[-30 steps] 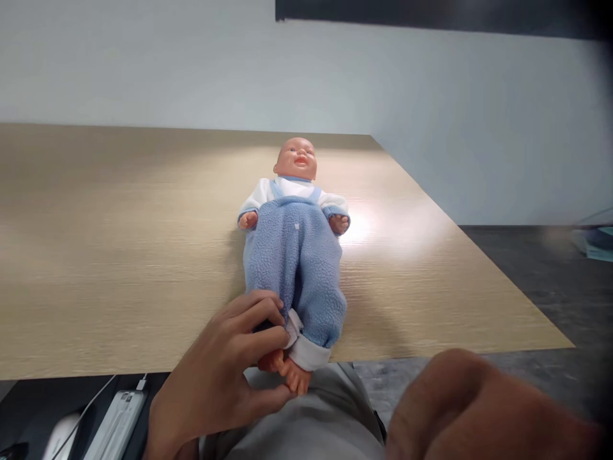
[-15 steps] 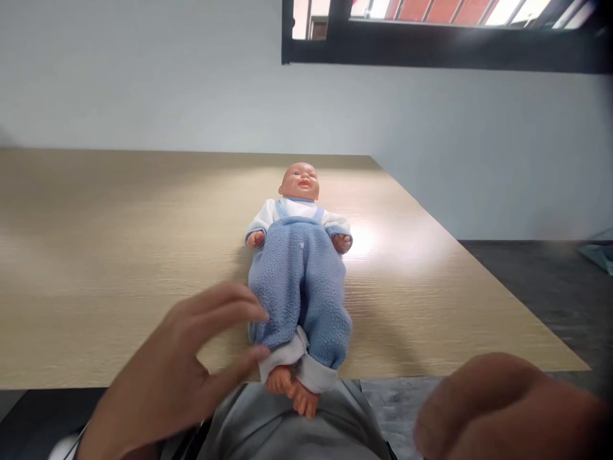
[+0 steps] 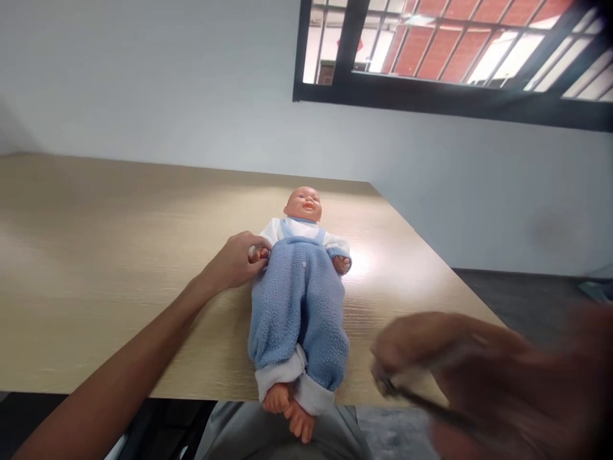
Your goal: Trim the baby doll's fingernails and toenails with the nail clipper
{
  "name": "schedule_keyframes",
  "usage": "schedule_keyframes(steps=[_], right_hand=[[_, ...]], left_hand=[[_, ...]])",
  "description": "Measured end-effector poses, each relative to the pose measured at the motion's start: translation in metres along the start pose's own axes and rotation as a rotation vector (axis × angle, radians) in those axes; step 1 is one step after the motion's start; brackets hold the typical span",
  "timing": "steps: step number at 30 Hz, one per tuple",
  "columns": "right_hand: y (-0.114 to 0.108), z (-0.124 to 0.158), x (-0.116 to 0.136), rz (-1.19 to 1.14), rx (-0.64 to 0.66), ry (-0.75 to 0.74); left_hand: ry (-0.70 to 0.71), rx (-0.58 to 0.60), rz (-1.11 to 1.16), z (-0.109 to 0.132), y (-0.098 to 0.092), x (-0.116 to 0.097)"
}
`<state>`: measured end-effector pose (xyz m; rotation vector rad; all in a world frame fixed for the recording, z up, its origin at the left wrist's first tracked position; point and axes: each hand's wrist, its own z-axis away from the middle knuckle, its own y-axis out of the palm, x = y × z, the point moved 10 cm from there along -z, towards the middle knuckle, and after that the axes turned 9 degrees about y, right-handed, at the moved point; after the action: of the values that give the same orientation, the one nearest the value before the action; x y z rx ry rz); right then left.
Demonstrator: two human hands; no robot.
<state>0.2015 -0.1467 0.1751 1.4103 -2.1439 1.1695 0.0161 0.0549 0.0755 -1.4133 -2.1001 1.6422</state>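
The right hand, near, is blurred and cut off at right; the dark slender thing in its grasp is too smeared to name. The left hand hides part of the doll at the sleeve on the left. The far window is cut off above and right, the table at left.

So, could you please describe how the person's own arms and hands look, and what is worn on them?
The left hand wears no glove, and its slender forearm shows no sleeve, watch or bracelet. The right hand also looks bare, but blur hides finer details.
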Motion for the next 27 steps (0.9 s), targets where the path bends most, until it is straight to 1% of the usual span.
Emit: schedule_keyframes(steps=[1, 2, 4, 5, 7, 10, 13, 16, 19, 24, 27], right_hand=[[0.008, -0.012, -0.005, -0.044, 0.046, 0.003], [0.023, -0.024, -0.015, -0.124, 0.152, 0.058], [0.050, -0.047, -0.037, -0.131, 0.291, 0.145], [0.061, -0.058, -0.047, -0.121, 0.316, 0.160], [0.081, -0.081, -0.069, -0.123, 0.316, 0.171], [0.105, -0.108, -0.100, -0.161, 0.253, 0.185], [0.117, -0.119, -0.118, -0.189, 0.183, 0.190], [0.120, -0.115, -0.122, -0.196, 0.175, 0.168], [0.116, -0.107, -0.119, -0.172, 0.189, 0.122], [0.119, -0.104, -0.106, -0.015, 0.283, 0.004], [0.122, -0.104, -0.100, 0.060, 0.316, -0.055]], left_hand=[[-0.004, -0.048, 0.000, 0.002, -0.002, -0.001], [-0.005, -0.090, 0.003, 0.003, -0.004, -0.002], [-0.004, -0.176, 0.008, 0.007, -0.007, -0.003], [0.000, -0.218, 0.011, 0.008, -0.009, -0.004], [0.013, -0.296, 0.019, 0.009, -0.011, -0.006], [0.027, -0.414, 0.024, 0.012, -0.015, -0.009], [0.041, -0.505, 0.028, 0.016, -0.019, -0.013], [0.056, -0.545, 0.044, 0.020, -0.019, -0.018], [0.060, -0.566, 0.062, 0.023, -0.020, -0.019], [0.077, -0.579, 0.079, 0.023, -0.021, -0.018], [0.083, -0.587, 0.088, 0.024, -0.020, -0.017]])
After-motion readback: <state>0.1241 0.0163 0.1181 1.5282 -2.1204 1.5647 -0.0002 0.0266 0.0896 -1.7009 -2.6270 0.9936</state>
